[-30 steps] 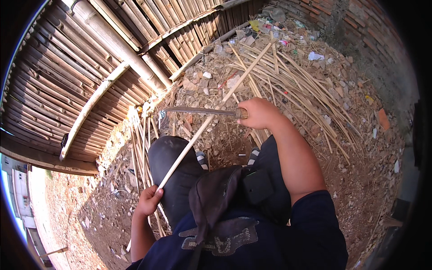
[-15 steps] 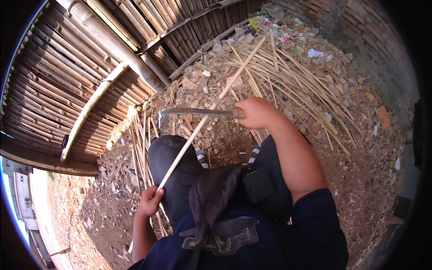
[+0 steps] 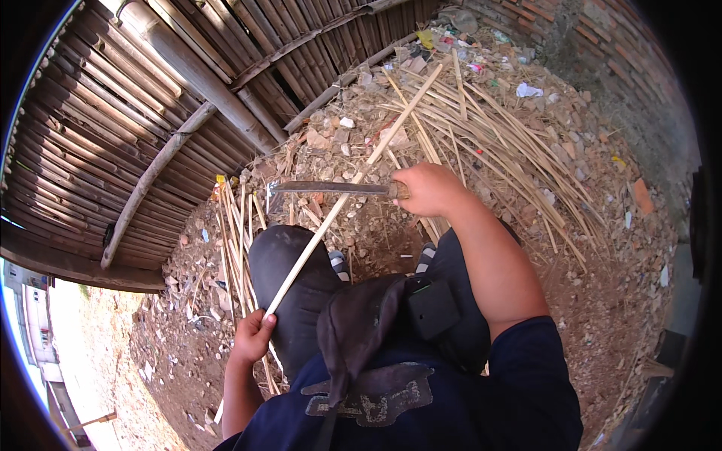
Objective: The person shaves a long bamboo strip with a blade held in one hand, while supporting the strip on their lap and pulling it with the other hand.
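Observation:
My left hand [image 3: 253,336] is closed round the near end of a long pale bamboo strip [image 3: 307,254], beside my left knee. The strip slants up and away to the right, past my knee, its far end over the rubble. In my right hand [image 3: 429,188] is the handle of a long-bladed knife [image 3: 329,187]. Its dark blade points left and lies across the strip about midway along, seemingly touching it. The fingers of my right hand are wrapped round the handle and partly hidden.
Many split bamboo strips [image 3: 519,161] lie heaped on the rubble ahead and to the right. More strips [image 3: 239,252] lie by my left leg. A bamboo-pole wall [image 3: 90,143] stands at left, a brick wall [image 3: 624,68] at far right. Stones and litter cover the ground.
Both hands, the knife and the strip stay almost where they were. The sunlight on the bamboo wall's curved pole has faded into shade.

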Demonstrator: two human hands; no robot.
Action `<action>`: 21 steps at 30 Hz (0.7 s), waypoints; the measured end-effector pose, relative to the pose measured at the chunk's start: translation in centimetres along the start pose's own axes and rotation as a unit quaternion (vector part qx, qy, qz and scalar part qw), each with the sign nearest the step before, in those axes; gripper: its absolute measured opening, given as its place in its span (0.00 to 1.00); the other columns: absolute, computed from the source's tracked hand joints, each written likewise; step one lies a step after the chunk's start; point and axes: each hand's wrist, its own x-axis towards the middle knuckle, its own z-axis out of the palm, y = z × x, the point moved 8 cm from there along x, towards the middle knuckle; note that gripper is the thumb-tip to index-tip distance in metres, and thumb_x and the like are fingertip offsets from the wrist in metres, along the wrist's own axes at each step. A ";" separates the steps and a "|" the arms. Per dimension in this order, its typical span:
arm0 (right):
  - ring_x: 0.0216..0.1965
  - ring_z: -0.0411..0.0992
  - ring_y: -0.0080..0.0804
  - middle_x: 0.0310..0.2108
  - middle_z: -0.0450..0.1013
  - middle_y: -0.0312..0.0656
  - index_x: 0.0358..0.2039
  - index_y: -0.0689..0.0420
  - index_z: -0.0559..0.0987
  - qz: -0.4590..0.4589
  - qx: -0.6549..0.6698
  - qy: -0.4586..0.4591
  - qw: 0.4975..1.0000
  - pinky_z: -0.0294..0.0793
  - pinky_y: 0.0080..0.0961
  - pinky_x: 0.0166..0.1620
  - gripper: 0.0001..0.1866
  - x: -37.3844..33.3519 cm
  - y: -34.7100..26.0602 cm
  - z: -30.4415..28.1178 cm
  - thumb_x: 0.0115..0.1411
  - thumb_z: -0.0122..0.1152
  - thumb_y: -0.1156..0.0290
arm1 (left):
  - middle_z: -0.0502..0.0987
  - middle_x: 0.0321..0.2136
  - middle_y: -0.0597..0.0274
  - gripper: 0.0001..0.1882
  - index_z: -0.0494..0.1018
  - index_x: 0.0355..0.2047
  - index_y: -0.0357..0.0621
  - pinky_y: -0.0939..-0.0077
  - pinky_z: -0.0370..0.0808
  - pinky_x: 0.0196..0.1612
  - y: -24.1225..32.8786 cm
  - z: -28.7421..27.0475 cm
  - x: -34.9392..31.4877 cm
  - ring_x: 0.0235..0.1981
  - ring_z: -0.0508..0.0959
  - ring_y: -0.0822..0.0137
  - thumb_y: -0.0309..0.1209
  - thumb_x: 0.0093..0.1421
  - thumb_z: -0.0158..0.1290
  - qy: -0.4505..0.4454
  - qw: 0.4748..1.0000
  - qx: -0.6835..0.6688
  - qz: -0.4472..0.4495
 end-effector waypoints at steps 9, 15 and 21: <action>0.47 0.78 0.49 0.42 0.79 0.50 0.52 0.48 0.81 0.054 0.046 0.043 0.997 0.77 0.43 0.51 0.23 0.6 2.9 0.0 0.55 0.68 0.59 | 0.65 0.15 0.65 0.27 0.65 0.21 0.41 0.71 0.63 0.24 0.2 0.1 -0.3 0.21 0.63 0.75 0.49 0.68 0.54 0.051 0.997 0.056 0.015; 0.47 0.77 0.51 0.40 0.80 0.50 0.48 0.49 0.82 0.007 0.018 0.010 1.000 0.77 0.44 0.50 0.20 0.2 0.4 -0.3 0.55 0.69 0.60 | 0.66 0.14 0.64 0.26 0.65 0.21 0.40 0.70 0.64 0.24 -0.1 0.0 -0.4 0.21 0.64 0.74 0.48 0.68 0.54 0.049 0.997 0.051 0.024; 0.44 0.77 0.54 0.41 0.79 0.54 0.51 0.55 0.80 0.062 0.058 0.090 0.992 0.76 0.45 0.48 0.26 1.1 5.3 -0.6 0.54 0.70 0.57 | 0.67 0.15 0.64 0.25 0.66 0.22 0.40 0.70 0.64 0.24 1.0 0.1 -0.2 0.21 0.64 0.74 0.46 0.69 0.54 0.052 0.997 0.057 0.031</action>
